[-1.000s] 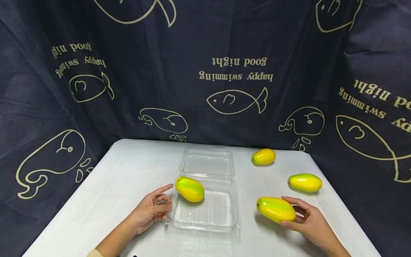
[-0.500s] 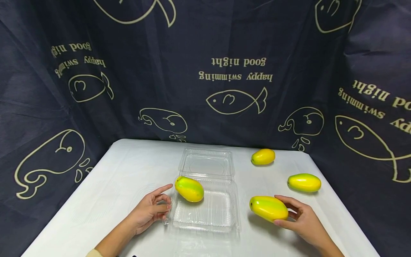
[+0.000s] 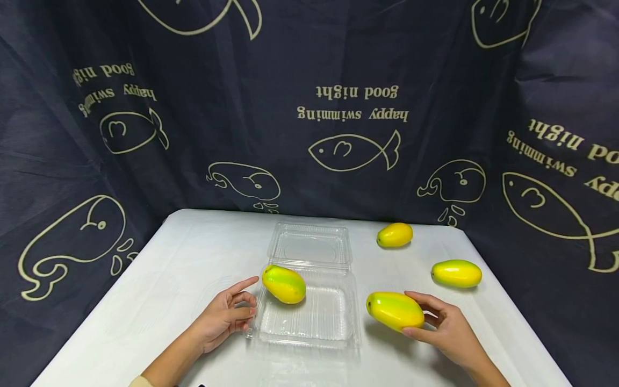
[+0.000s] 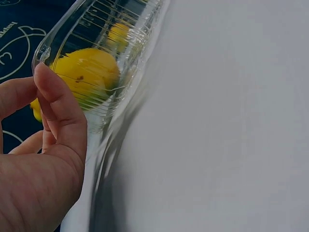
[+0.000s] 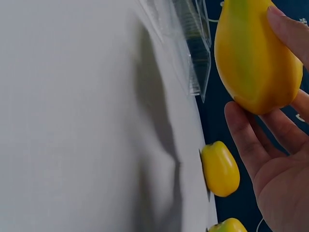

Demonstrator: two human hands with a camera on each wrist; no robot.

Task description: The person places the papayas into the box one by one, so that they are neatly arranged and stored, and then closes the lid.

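Right hand: bent round the right end of the held papaya, spread about as wide as the fruit, with thumb on the near side and fingers on the far side and beneath.
Held papaya: yellow with a green streak, dark stem spot toward the left; raised above the white-covered bench, shadow below, just right of the clamshell box and apart from it.
Left hand: index finger nearly straight, tip just beside the boxed papaya; thumb and other fingers bent in together, pinching the left rim of the box near the front.
Clamshell box: clear ribbed plastic, set at mid-bench between the hands; lid folded back flat behind the base.
Boxed papaya: tilted at the back left of the base, stem end over the left rim, green along the top.
Far papaya: lying near the back edge of the bench, right of the lid.
Side papaya: lying near the right edge, behind the right hand.
Cloth: dark blue, hung behind and on both sides, printed with pale fish, whales and upside-down lettering.
Sleeve: beige cuff at the left forearm.
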